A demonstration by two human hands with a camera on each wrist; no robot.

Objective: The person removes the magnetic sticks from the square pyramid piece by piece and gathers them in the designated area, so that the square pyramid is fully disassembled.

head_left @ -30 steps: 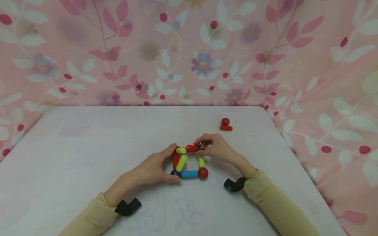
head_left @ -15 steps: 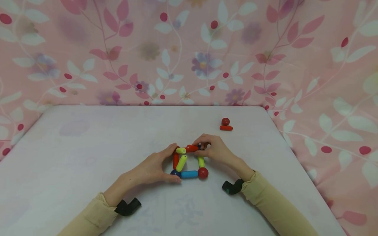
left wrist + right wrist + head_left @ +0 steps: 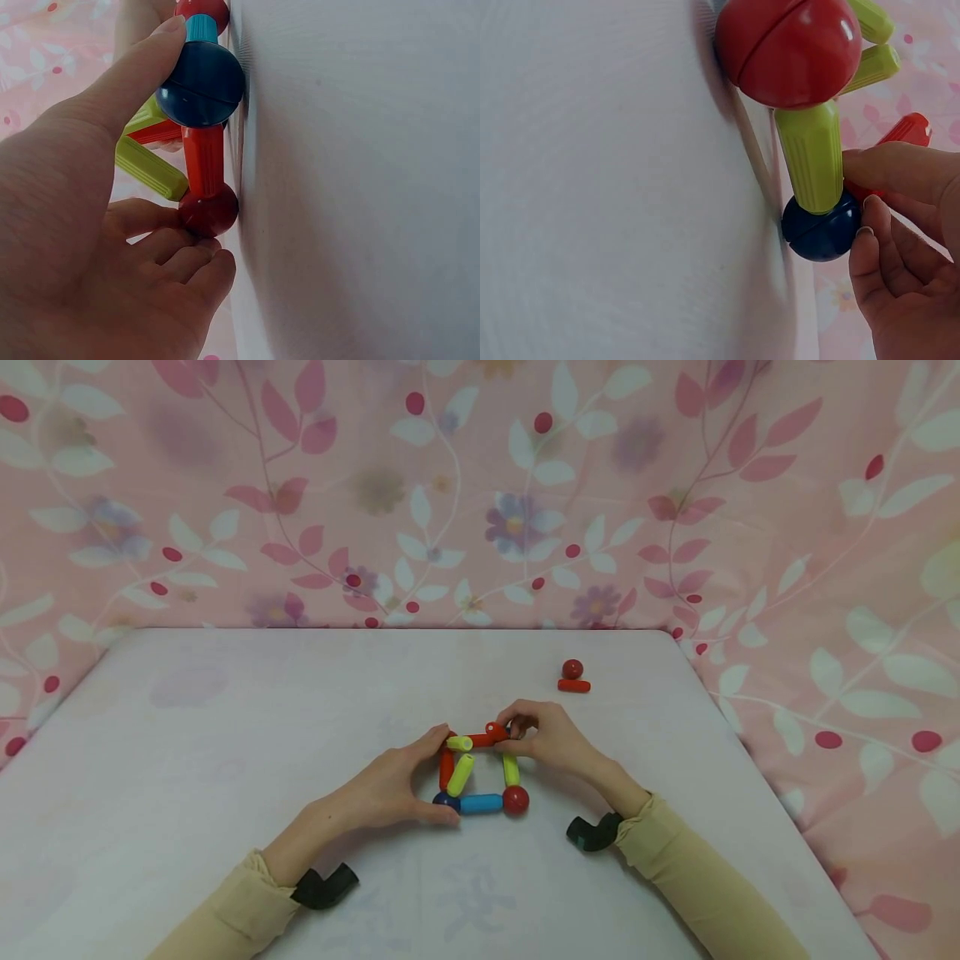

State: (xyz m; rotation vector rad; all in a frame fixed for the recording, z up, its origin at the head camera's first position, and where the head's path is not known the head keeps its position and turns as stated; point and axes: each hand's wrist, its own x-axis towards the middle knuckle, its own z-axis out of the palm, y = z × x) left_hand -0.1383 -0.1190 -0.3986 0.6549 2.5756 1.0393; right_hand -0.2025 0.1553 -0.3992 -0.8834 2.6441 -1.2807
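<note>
A four-sided frame of magnetic building rods and balls lies on the table, with a blue rod [image 3: 482, 803] at the near side and a red ball [image 3: 516, 800] at its near right corner. My left hand [image 3: 386, 785] holds the left side, thumb on the dark blue ball [image 3: 201, 84] and fingers against the far red ball [image 3: 208, 210]. Two yellow-green rods [image 3: 461, 775] slant up from the left corners. At the far right corner my right hand [image 3: 553, 737] pinches a red rod [image 3: 913, 131], which slants up from another dark blue ball [image 3: 821, 229].
Farther back on the white table [image 3: 300, 693] lie a loose red ball [image 3: 573, 669] and a red rod [image 3: 574, 686], side by side. A pink floral cloth [image 3: 465, 493] hangs behind the table. Black curved pieces [image 3: 326, 887] sit at both wrists.
The red rod in my right hand has tilted, its free end shifting right and up. My right fingers moved slightly; the left hand and the rest of the frame stay in place.
</note>
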